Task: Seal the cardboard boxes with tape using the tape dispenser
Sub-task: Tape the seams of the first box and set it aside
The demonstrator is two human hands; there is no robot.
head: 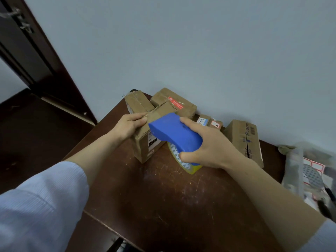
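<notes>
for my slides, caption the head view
Left hand rests on a cardboard box; right hand grips blue tape dispenser beside it

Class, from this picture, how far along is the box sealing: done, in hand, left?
Done, it seems: the red-labelled back box carries tape. In hand: the left hand presses on the front box while the right hand holds the blue tape dispenser by it. Left: the right-side box, whose seam looks untaped.
</notes>
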